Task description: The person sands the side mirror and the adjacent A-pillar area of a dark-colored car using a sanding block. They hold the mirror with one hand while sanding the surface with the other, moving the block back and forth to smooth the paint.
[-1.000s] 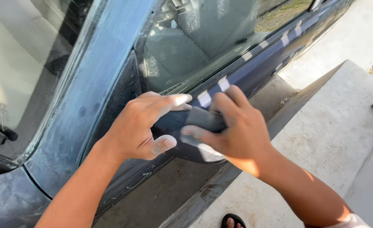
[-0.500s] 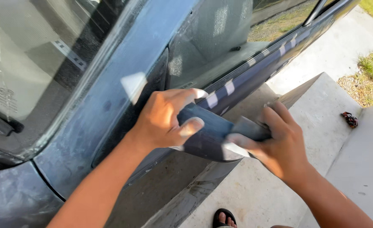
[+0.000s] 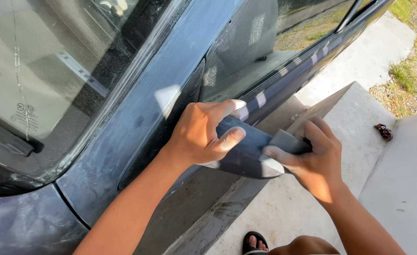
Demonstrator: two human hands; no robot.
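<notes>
Windshield [image 3: 43, 71] glass fills the far left, with the dull, scuffed pillar [image 3: 137, 123] slanting down beside it. Next comes the left hand [image 3: 204, 134], fingers curled over the near end of the dark side mirror [image 3: 244, 153], thumb pressed on its face, steadying it. The mirror juts from the door just below the side window [image 3: 265, 42]. The right hand [image 3: 312, 158] clasps a folded grey sanding sheet [image 3: 286, 141] against the mirror's outer end, thumb under the lower rim. Judged from this, good work means keeping the sheet flat to the curve, light even strokes, and the left hand bracing so the housing does not swivel. The taped trim [image 3: 284, 85] above and the mirror's lower lip are edges to mind. Open room lies right and below, over the concrete slab [image 3: 359, 123]; a sandalled foot [image 3: 255, 243] stands underneath.
</notes>
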